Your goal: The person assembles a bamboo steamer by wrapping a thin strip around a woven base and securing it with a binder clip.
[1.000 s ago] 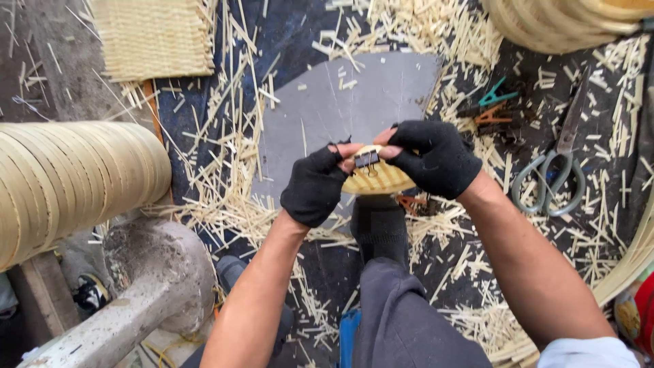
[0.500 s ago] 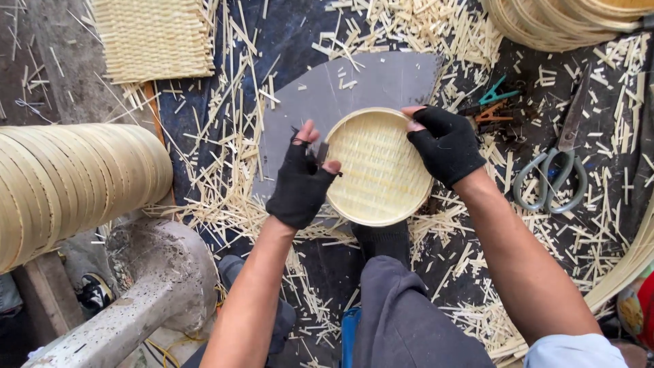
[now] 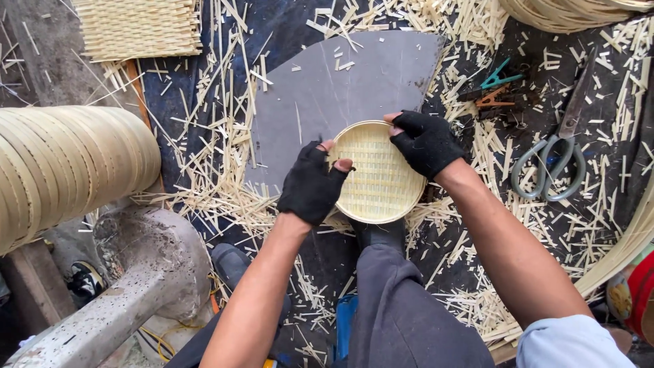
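A small round woven bamboo tray [image 3: 377,174] with a pale rim faces up at me, held over my raised knee. My left hand [image 3: 313,182], in a black fingerless glove, grips its left rim with the thumb on the weave. On the upper right rim sits my right hand [image 3: 426,142], gloved the same way, fingers curled over the edge. Below the tray lies a grey fan-shaped slate [image 3: 340,88] on the dark ground sheet.
Bamboo slivers litter the dark sheet all around. Large scissors [image 3: 560,153] lie to the right, with green and orange clips [image 3: 501,85] nearby. A stack of bamboo hoops [image 3: 65,167] lies left, a woven mat [image 3: 139,27] top left, and a grey machine body [image 3: 146,266] lower left.
The tray was seen edge-on between both hands a second ago. It has since been turned flat so its woven face points up, and my hands have spread to opposite rims.
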